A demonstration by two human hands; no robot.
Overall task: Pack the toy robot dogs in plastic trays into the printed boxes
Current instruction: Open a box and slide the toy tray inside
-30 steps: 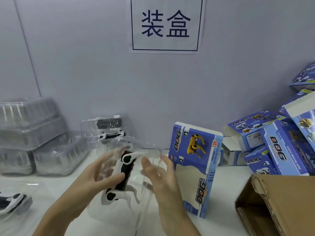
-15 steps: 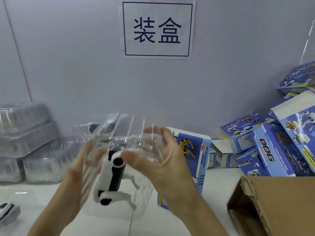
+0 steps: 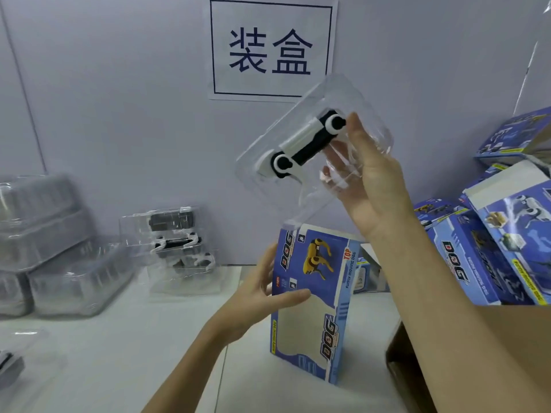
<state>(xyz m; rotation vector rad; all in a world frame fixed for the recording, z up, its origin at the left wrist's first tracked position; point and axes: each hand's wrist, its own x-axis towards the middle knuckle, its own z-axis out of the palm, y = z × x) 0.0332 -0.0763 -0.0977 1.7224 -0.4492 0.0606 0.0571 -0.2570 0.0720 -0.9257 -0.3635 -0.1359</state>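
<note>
A wall sign (image 3: 272, 49) at twelve o'clock reads "装盒". The upright printed box (image 3: 313, 305) at six o'clock says "DOG", "TOP" and "FUNNY MOVING DOG" beside a yellow dog picture. The left hand (image 3: 262, 296), forearm angled up from seven o'clock, grips the box's left edge, thumb across its front. The right hand (image 3: 369, 186), raised at one o'clock, has its fingers curled round a tilted clear plastic tray (image 3: 313, 150) holding a black-and-white toy robot dog (image 3: 304, 146), directly above the box on the counter (image 3: 119, 353).
</note>
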